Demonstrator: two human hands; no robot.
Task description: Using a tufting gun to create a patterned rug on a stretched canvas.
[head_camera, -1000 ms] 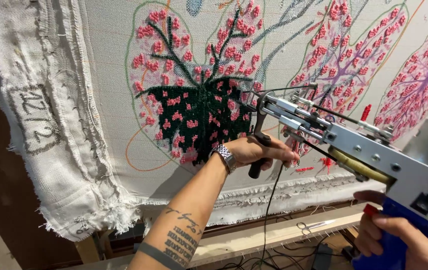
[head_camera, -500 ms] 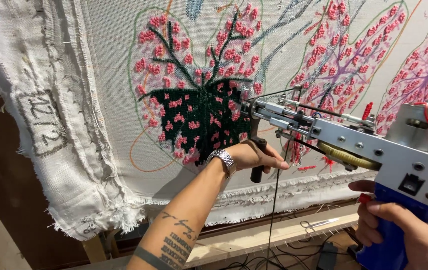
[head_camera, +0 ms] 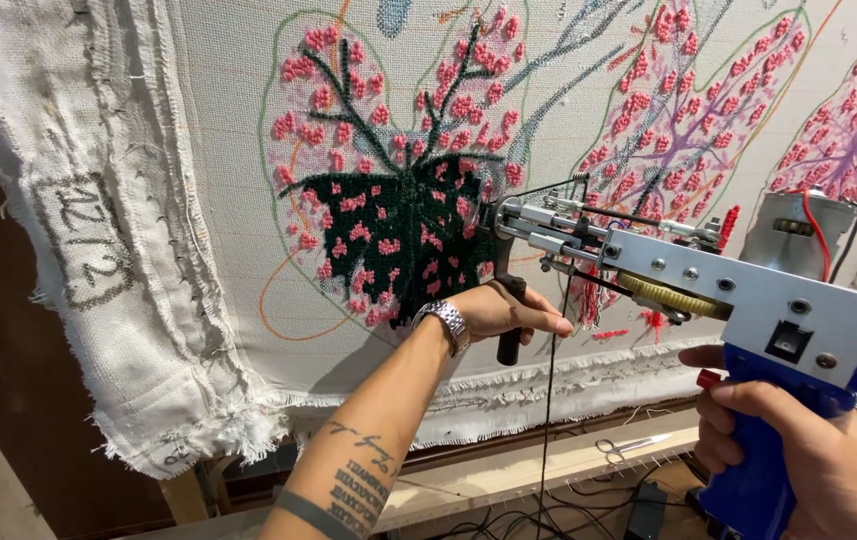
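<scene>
Stretched cloth (head_camera: 249, 230) fills the background; the tufting gun (head_camera: 709, 290) is gripped by the left hand (head_camera: 509, 312) and right hand (head_camera: 799, 450), fingers wrapped around its handles.

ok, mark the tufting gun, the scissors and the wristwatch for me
tufting gun (head_camera: 749, 290): head view, grey metal body.
scissors (head_camera: 627, 446): head view, near the pivot, lying on the wooden rail.
wristwatch (head_camera: 446, 321): head view, metal band on the left wrist.

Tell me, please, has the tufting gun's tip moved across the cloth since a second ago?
Yes. The tufting gun has crept left: its tip, which stood clear to the right of the dark green tufted patch, now sits at that patch's right edge.
</scene>
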